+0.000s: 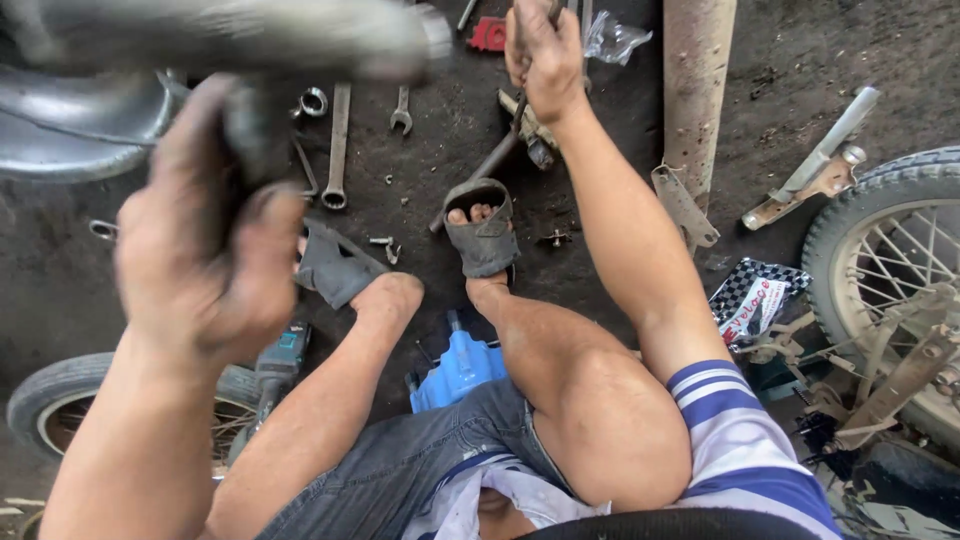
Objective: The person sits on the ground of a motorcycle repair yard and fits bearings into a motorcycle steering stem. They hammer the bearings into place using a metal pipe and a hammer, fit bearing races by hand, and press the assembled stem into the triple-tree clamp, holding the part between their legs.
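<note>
My left hand [205, 240] is raised close to the camera, blurred, with its fingers wrapped around a dark handle joined to a long grey metal part [230, 35] that runs across the top left. My right hand [543, 55] reaches far forward over the dirt floor and is closed on a thin dark metal tool [490, 160] whose shaft slants down toward my sandalled foot [480, 235]. Wrenches [338, 140] lie on the ground between the two hands. I sit low with knees bent.
A spoked wheel with tyre [890, 270] stands at the right, another small wheel [60, 400] at the lower left. A rusty pipe [695, 70] and bracket lie at the top right. A blue tool [460, 365], a cordless driver [280, 355] and a checkered packet [755, 295] are near my legs.
</note>
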